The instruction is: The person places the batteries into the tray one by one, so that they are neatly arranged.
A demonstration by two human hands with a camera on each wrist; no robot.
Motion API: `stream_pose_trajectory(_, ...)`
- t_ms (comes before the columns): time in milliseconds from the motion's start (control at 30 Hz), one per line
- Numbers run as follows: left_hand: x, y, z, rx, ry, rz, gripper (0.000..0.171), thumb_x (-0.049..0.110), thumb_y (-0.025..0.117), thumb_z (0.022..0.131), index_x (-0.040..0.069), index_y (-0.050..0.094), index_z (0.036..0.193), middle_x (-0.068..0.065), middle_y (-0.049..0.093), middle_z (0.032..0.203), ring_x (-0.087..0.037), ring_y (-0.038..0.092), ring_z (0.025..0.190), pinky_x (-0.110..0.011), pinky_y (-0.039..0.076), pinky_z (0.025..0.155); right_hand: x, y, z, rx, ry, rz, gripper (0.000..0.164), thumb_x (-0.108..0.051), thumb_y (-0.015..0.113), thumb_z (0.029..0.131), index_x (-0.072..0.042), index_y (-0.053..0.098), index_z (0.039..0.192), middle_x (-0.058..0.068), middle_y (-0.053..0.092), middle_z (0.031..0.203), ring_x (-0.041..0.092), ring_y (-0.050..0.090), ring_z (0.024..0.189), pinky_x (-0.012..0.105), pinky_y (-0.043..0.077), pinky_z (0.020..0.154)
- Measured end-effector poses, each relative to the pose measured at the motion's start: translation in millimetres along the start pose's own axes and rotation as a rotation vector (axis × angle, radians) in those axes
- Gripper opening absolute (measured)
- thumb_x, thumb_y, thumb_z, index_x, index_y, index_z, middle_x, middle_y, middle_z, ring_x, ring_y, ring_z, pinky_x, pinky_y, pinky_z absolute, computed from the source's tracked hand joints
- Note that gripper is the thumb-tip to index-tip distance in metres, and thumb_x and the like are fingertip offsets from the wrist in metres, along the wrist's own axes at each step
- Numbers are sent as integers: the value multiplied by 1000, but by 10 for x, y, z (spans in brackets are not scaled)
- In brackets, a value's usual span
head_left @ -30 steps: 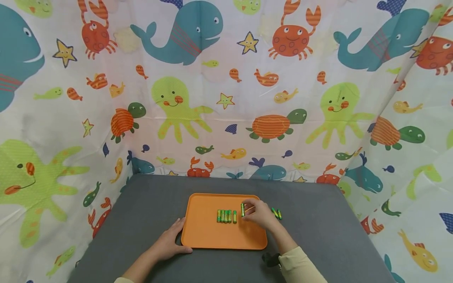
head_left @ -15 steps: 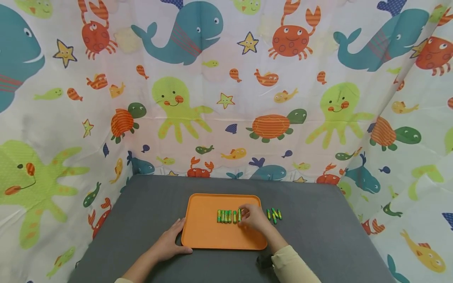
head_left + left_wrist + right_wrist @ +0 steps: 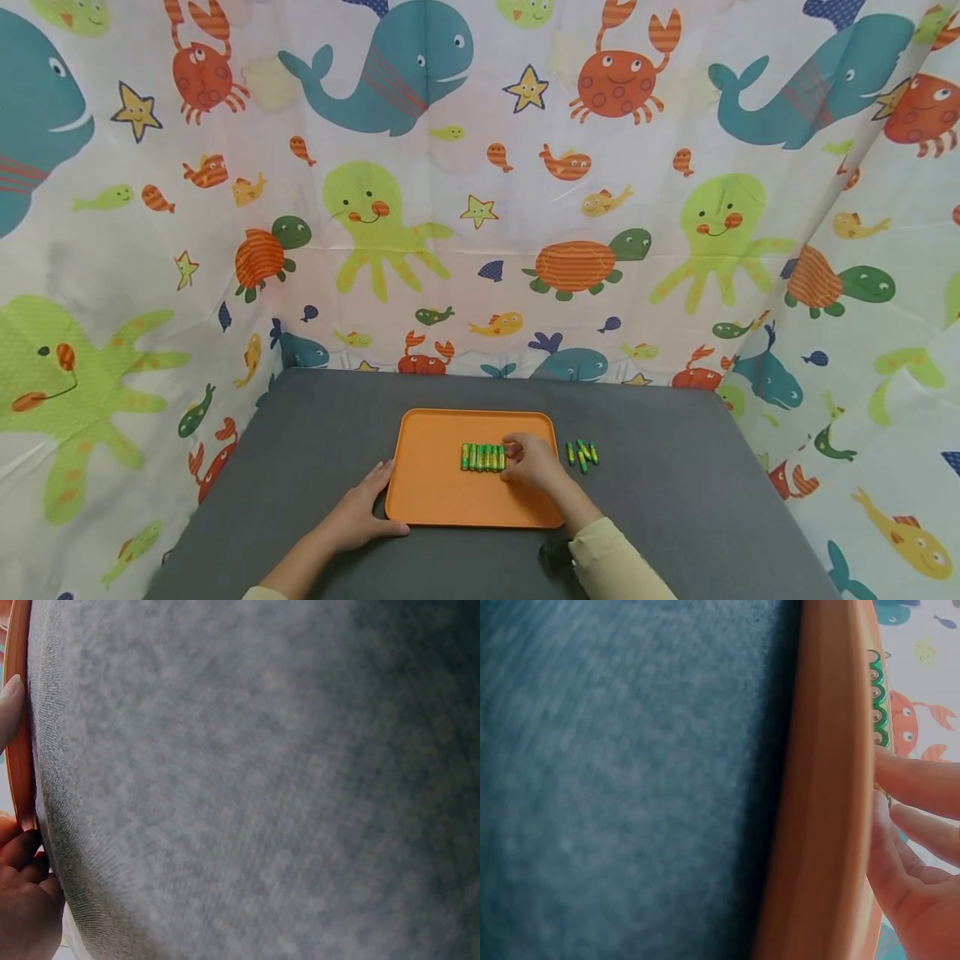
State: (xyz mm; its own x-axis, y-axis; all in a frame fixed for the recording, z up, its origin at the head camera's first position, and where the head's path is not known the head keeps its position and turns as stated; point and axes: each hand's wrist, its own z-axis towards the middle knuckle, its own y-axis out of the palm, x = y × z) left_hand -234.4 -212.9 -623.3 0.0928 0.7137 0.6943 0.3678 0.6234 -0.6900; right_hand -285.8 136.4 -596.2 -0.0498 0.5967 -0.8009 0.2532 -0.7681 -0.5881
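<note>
The left hand (image 3: 360,510) is resting spread at eight o'clock on the orange tray (image 3: 431,500), fingers and thumb touching its rim. The right hand (image 3: 536,463) is pinching the end battery (image 3: 502,458), at three o'clock in a row (image 3: 481,457) lying near the tray's middle. Loose batteries (image 3: 582,462) are lying just outside, around three o'clock.

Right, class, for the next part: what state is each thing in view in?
Orange tray: lying flat on the grey table.
Row of batteries: lying side by side in the tray.
Four loose batteries: lying on the table, right of the tray.
Patterned cloth: hanging, lightly creased.
Left hand: touching the tray's left edge.
Right hand: pinching at the row's right end.
</note>
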Motion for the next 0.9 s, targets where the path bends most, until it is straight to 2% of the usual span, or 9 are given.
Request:
stream_pose_trajectory(300, -19, 6, 2, 6, -8, 6, 122, 59, 87, 68, 14, 24, 162, -16, 25, 166, -40, 24, 152, -70, 28, 110, 12, -17, -3, -11, -7, 39, 65, 4, 82, 79, 3, 56, 139, 18, 64, 108, 17, 66, 80, 35, 56, 69)
stream_pose_trajectory(500, -13, 7, 6, 7, 3, 1, 121, 59, 86, 69, 14, 24, 162, -17, 25, 166, -41, 24, 152, -70, 28, 110, 21, -90, -34, -16, 12, 79, 68, 2, 80, 82, -1, 53, 143, 18, 64, 114, 18, 66, 83, 36, 56, 68)
stream_pose_trajectory(733, -10, 5, 5, 9, -3, 5, 121, 58, 87, 69, 13, 24, 162, -17, 26, 166, -43, 25, 151, -69, 30, 110, -26, -316, -98, 93, -36, -13, 63, -7, 84, 82, -5, 59, 140, 17, 67, 115, 23, 71, 92, 36, 59, 72)
stream_pose_trajectory(900, -9, 5, 11, 2, -7, 2, 121, 57, 87, 69, 13, 25, 162, -17, 26, 166, -42, 25, 151, -69, 30, 110, -41, -490, -170, 156, -24, -25, 58, -13, 84, 83, -9, 62, 137, 17, 68, 116, 26, 69, 96, 38, 59, 73)
